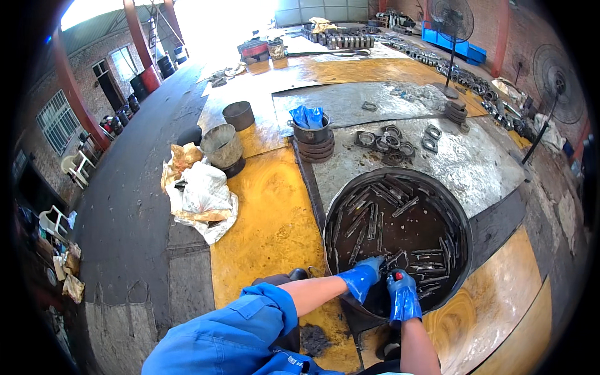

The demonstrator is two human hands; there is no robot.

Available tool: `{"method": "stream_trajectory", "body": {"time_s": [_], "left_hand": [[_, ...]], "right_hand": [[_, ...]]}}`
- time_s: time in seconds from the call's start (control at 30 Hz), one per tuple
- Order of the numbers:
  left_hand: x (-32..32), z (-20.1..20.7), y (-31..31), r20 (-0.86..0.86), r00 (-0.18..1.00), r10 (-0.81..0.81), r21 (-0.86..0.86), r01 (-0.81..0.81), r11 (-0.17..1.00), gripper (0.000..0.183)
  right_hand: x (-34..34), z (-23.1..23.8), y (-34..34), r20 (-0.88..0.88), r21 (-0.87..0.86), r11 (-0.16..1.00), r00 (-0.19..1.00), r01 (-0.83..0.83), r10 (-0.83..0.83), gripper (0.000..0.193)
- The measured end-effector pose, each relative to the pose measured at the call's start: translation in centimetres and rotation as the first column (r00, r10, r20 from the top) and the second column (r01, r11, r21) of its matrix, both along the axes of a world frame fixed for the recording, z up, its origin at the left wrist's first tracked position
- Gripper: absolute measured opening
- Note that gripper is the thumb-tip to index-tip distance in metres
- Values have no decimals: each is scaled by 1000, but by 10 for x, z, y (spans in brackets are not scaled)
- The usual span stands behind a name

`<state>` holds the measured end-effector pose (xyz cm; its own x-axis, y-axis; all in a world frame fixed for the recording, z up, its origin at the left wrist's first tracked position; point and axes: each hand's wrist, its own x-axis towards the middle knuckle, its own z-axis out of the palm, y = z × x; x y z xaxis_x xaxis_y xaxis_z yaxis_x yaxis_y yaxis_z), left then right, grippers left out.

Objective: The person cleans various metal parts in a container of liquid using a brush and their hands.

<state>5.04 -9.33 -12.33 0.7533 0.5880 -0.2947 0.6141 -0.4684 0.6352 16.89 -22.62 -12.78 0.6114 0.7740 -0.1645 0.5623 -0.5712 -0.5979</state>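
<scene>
In front of me stands a wide, round black basin (470,234) of dark liquid. Long, narrow metal pieces (373,222) lie in it, coated in dark grime and grouped along its sides. Both my hands wear blue rubber gloves and work close together over the near side. My left hand (364,279) is closed at the fingertips on a dark metal piece (395,257), whose lower part is hidden. My right hand (403,296) is wrapped round a small tool with a red end (398,275); the rest of the tool is covered by the glove.
Beyond the basin lie metal rings (392,142) and a pot (310,134) with blue plastic on stacked discs. White sacks (203,195) and an open drum (222,147) stand to the left. Standing fans (451,28) and rows of metal parts line the right.
</scene>
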Motion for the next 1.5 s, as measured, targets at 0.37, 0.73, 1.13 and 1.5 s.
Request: {"method": "stream_trajectory", "body": {"time_s": [0.37,0.73,1.13,1.5], "left_hand": [[-13,21,13,-112,989,-96,-149,79,986,33],[17,-61,28,-377,760,-529,19,578,816,39],[-31,8,19,-286,922,-261,-145,228,963,31],[-33,37,14,-699,355,-620,70,898,435,36]], "right_hand": [[-23,21,2,118,-254,959,980,-124,158,22],[-16,32,-21,509,-329,765,579,-554,637,54],[-35,25,10,64,-7,987,985,-162,162,33],[-19,58,2,-471,-120,988,870,99,-144,32]]}}
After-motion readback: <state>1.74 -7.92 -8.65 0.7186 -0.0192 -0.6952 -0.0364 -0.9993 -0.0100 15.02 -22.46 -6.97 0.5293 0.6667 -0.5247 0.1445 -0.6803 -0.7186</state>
